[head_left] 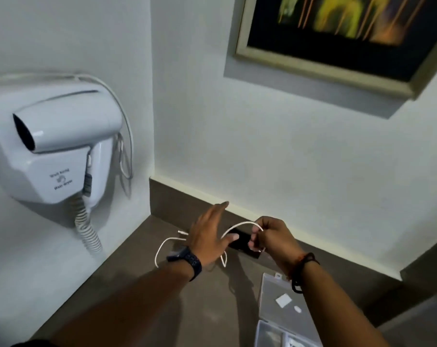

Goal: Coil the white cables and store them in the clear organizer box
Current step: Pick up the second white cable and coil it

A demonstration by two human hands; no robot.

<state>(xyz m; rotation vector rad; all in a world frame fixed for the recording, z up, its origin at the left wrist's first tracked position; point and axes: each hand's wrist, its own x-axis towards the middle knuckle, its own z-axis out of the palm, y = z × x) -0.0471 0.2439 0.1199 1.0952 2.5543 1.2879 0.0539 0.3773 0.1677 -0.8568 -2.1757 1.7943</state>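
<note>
My right hand pinches a white cable that arches up and left over a black block at the back of the counter. My left hand is spread flat with its fingers apart, and the cable runs under its thumb. The cable's loose end loops onto the counter to the left, with a small plug near the left hand's fingers. The clear organizer box lies open at the lower right, its lid flat and its compartments at the bottom edge of the view.
A white wall-mounted hair dryer with a coiled hose hangs on the left wall. A framed picture hangs above. The brown counter runs into the corner, with a raised ledge along the back wall. A black block sits against it.
</note>
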